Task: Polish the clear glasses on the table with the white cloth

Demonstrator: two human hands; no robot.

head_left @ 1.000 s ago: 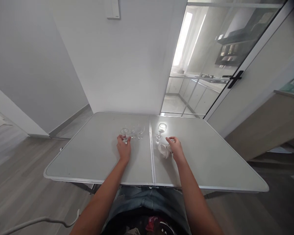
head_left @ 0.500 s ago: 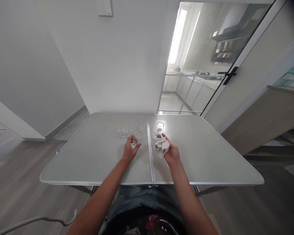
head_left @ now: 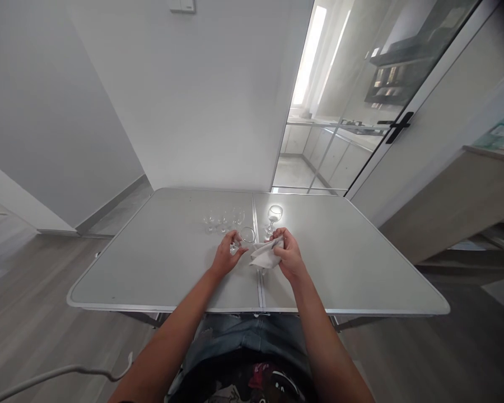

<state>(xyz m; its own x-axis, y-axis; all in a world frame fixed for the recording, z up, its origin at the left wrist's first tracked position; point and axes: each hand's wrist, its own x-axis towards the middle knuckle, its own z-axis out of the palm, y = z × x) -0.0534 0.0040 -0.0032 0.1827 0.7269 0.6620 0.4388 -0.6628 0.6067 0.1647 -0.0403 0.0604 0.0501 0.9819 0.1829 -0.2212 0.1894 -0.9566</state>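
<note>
My left hand (head_left: 227, 258) is closed round the stem of a clear wine glass (head_left: 247, 235), held tilted just above the grey folding table (head_left: 159, 268). My right hand (head_left: 289, 254) grips a crumpled white cloth (head_left: 265, 254), whose edge reaches toward the glass bowl. The two hands sit close together over the table's centre seam. Behind my left hand a short row of small clear glasses (head_left: 223, 219) stands on the table. Another wine glass (head_left: 274, 215) stands upright just beyond my right hand.
A white wall rises behind the table. A glass sliding door with a black handle (head_left: 397, 127) is at the right, with a wooden counter (head_left: 466, 190) beside it. A white cable (head_left: 59, 375) hangs at the lower left.
My left hand lifted one glass out of the row and carried it right toward the seam. My right hand picked the cloth up off the table and brought it left to the glass.
</note>
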